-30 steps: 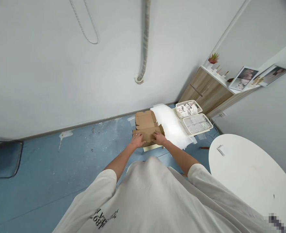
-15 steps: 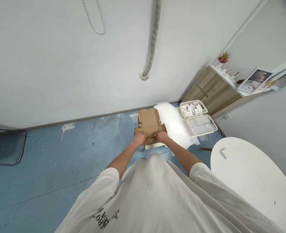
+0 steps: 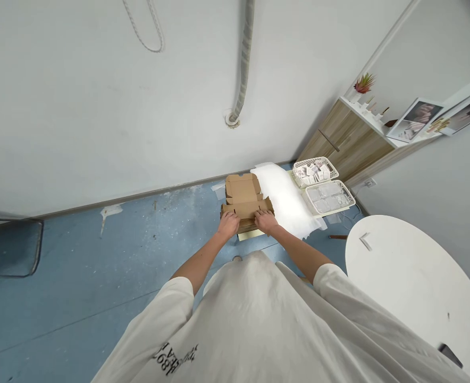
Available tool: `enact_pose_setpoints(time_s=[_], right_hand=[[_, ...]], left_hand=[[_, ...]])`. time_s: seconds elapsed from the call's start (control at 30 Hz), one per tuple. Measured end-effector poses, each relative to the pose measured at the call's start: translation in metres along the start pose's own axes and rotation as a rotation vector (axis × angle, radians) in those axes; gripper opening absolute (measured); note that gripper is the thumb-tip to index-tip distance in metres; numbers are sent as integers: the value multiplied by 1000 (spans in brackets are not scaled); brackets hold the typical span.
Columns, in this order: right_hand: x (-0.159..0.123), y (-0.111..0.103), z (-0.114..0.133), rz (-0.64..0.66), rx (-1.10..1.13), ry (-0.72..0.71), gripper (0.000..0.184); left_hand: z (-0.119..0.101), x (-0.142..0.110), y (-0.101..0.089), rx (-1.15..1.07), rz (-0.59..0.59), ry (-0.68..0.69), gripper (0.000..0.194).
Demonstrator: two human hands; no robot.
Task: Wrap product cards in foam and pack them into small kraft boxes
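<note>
A brown cardboard box [image 3: 243, 190], unfolded at the far side with its lid panel lying back, is in front of me on a stack of flat cardboard. My left hand [image 3: 229, 224] grips the near left part of the box, its fingers curled over the front panel. At the near right part, my right hand [image 3: 264, 221] holds the same panel with curled fingers. Thumbs and the undersides of both hands are hidden. Right beside the box lies a sheet of white wrapping foam [image 3: 285, 199].
Two white plastic baskets stand to the right: one basket [image 3: 334, 166] with small printed packets, one [image 3: 350, 205] with clear bags. A round white table [image 3: 410, 282] is at the right, a wooden cabinet [image 3: 350, 138] behind, and a dark-framed object [image 3: 39, 244] at the left.
The view has shifted slightly, so a dark object now shows on the round table's near edge. Both hands stay on the box's front panel, which looks tilted up a little more.
</note>
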State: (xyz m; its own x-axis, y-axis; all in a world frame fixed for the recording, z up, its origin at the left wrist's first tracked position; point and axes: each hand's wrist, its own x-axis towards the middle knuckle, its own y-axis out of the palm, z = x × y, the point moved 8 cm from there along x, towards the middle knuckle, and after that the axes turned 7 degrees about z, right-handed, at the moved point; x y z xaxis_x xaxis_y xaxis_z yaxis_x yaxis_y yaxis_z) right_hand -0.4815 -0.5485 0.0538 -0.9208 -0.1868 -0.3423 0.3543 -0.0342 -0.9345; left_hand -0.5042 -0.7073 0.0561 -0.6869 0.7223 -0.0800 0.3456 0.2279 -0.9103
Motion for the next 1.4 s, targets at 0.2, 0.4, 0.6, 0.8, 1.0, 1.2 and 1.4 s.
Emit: enact_pose_setpoints(time_s=[0.2, 0.4, 0.6, 0.8, 1.0, 1.2, 1.4], right_hand=[[-5, -7, -9, -32, 46, 31, 42], [-8, -23, -10, -78, 66, -7, 40], [-12, -49, -10, -151, 68, -90, 45], [-18, -78, -18, -227, 76, -119, 48], [-43, -103, -40, -288, 119, -63, 50], [-94, -110, -92, -369, 133, 102, 52], [-179, -103, -162, -464, 78, 282, 51]], left_hand=[[-18, -2, -27, 13, -26, 38, 38], [-26, -4, -43, -2, -69, 70, 40], [-31, -10, -52, -40, -113, 72, 41], [-44, -10, -72, -46, -210, 99, 42], [-71, 6, -87, -92, -243, 175, 42], [-126, 46, -84, -69, -200, 269, 46], [-217, 93, -62, -35, -172, 391, 46]])
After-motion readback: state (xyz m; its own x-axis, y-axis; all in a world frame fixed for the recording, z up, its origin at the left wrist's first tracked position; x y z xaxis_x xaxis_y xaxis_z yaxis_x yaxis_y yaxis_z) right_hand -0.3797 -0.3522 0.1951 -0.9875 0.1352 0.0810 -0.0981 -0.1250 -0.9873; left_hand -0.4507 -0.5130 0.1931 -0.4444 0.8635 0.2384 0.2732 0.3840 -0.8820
